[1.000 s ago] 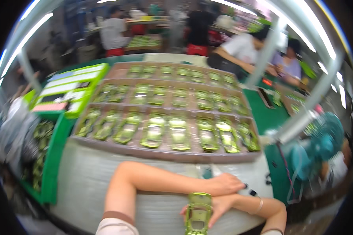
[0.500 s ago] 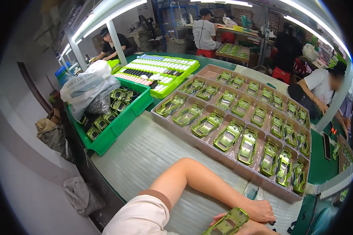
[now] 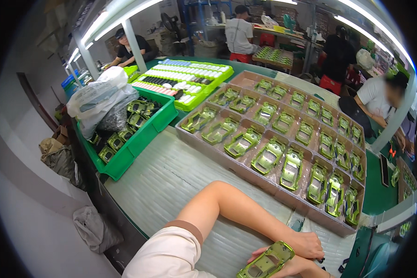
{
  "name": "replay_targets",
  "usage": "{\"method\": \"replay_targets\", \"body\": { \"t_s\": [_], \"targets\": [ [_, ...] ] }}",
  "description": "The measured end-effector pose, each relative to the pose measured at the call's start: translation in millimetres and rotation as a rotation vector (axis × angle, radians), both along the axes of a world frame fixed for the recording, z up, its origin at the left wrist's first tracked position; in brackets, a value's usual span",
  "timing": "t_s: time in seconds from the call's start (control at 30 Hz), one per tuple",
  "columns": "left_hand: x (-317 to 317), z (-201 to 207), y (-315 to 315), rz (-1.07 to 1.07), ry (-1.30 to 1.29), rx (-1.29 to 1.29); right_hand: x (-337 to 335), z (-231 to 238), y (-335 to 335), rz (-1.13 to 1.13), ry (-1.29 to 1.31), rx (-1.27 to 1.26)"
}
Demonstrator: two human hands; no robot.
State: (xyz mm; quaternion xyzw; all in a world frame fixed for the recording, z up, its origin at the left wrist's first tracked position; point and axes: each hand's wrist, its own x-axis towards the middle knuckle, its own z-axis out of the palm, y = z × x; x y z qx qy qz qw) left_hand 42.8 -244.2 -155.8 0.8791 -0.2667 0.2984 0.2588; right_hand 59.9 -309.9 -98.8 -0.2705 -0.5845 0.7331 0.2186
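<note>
My right hand [image 3: 293, 267] comes in from the lower right and holds a green toy car body [image 3: 267, 262], its fingers wrapped under the shell's left side. The roof side faces up, and the bottom edge of the view nearly touches it. My left forearm bends across the table, and my left hand [image 3: 306, 244] rests just above the right wrist with its fingers curled closed. A tiny black piece [image 3: 322, 260] shows at its fingertips; whether they grip it is hidden.
Beyond my arms lies a compartmented tray [image 3: 245, 175] of green car bodies. At left stands a green crate [image 3: 125, 167] with more bodies and a plastic bag [image 3: 102, 99]. A lime tray [image 3: 227, 73] of small parts sits behind. A co-worker [image 3: 375, 99] works at right.
The whole view has shifted slightly. Both hands keep nearly the same pose, with the toy car body still in the right hand.
</note>
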Motion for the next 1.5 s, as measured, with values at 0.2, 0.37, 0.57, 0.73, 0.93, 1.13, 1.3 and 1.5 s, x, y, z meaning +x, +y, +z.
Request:
{"method": "replay_targets", "body": {
  "t_s": [0.2,0.37,0.57,0.73,0.93,1.13,1.3,1.5],
  "targets": [
    [-1.2,2.5,5.3,-0.019,0.015,0.02,-1.4,0.4,5.7,0.061,0.035,0.026],
    [-6.0,3.2,7.2,-0.013,0.005,0.009,-3.9,-0.1,7.4,0.083,0.029,0.019],
    [-4.4,2.9,6.1,-0.025,-0.008,-0.018,-3.3,-3.3,5.9,0.083,0.037,-0.034],
    [-5.3,3.3,7.6,-0.057,0.107,-0.013,-3.6,-3.2,5.5,0.095,0.076,-0.067],
    [-8.8,17.2,12.7,-0.069,0.078,-0.051,-1.5,-4.1,7.2,0.071,0.056,0.081],
    [-6.8,18.9,13.8,-0.089,0.209,0.032,0.1,-5.3,4.2,0.055,0.076,0.12],
    [-6.4,14.3,12.0,-0.07,0.303,0.066,-0.4,-6.8,1.9,0.041,0.084,0.114],
    [-9.5,18.7,13.2,-0.049,0.372,0.057,-1.9,-9.3,2.9,0.057,0.109,0.055]
  ]
}}
